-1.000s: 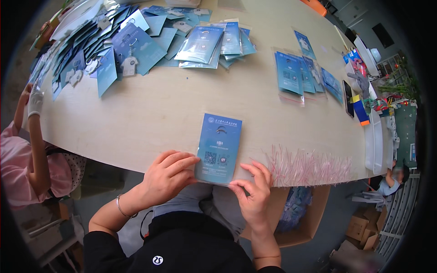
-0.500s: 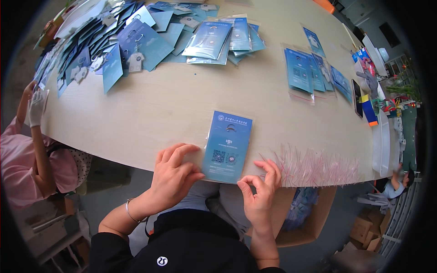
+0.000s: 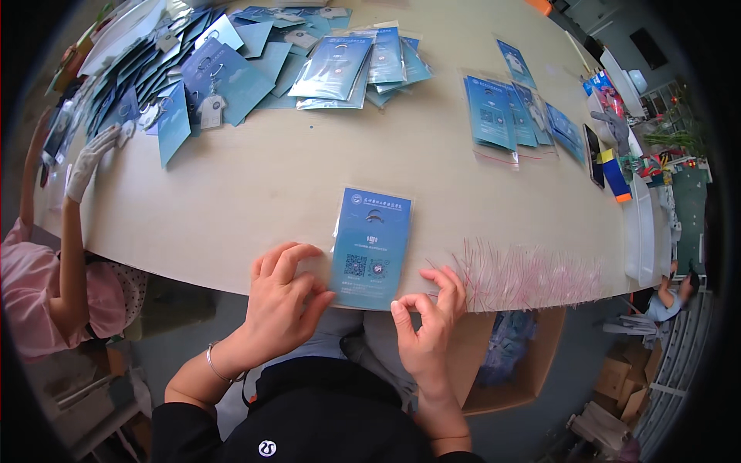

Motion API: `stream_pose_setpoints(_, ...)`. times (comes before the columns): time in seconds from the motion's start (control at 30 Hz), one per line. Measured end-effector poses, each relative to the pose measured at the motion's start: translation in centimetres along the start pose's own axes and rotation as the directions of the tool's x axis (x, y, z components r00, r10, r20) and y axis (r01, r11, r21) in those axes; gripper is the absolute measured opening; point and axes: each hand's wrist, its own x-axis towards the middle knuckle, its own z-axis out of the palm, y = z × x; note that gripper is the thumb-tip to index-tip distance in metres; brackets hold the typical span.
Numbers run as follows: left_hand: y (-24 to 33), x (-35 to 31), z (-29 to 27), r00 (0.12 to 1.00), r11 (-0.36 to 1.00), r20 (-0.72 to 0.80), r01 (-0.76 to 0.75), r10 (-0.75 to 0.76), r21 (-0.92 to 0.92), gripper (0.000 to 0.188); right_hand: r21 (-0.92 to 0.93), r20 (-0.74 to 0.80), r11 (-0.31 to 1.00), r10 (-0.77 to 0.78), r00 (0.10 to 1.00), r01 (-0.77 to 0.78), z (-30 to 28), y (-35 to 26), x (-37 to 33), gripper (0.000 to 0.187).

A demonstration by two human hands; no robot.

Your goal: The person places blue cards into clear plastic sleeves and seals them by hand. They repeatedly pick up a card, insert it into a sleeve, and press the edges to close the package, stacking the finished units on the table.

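A blue card in a clear plastic sleeve (image 3: pixel 372 247) lies upright before me at the table's near edge. Its face has a small arched slot and two square codes. My left hand (image 3: pixel 284 297) is at the lower left side, thumb and forefinger closed at the sleeve's edge, other fingers curled. At the lower right corner, thumb and forefinger of my right hand (image 3: pixel 432 315) come together, its remaining fingers bent and raised. To the right of that hand lies a row of thin clear plastic sleeves (image 3: pixel 532 276) with reddish edges.
A large heap of blue cards with white shirt-shaped keychains (image 3: pixel 210 112) covers the far left. Sleeved cards (image 3: pixel 336 69) are stacked beside it, more (image 3: pixel 494 116) at far right near a phone (image 3: pixel 593 156). A co-worker's gloved hand (image 3: pixel 86 166) reaches in from the left. Below stands a cardboard box (image 3: pixel 532 363).
The co-worker's gloved hand has moved up and right toward the heap. My view has shifted slightly; my hands stay by the same card with little change.
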Motion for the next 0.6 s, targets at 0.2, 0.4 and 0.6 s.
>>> stream_pose_setpoints(0.2,0.8,0.1,0.1,0.997,0.997,0.014,0.079,-0.079,0.005,0.015,-0.084,-0.033,0.996,0.015,0.999,-0.018,0.3,-0.9,-0.1,0.016)
stream_pose_setpoints(0.4,0.7,-0.9,1.6,0.971,0.967,-0.022,-0.233,0.236,0.101,0.033,-0.051,-0.143,0.995,0.078,0.987,-0.086,1.1,-1.3,-0.5,0.019)
stream_pose_setpoints(0.6,1.9,0.3,2.1,0.824,0.835,0.367,-0.518,0.431,0.184,0.053,-0.122,-0.113,0.990,0.058,0.992,-0.072,0.4,-0.7,-0.7,0.017)
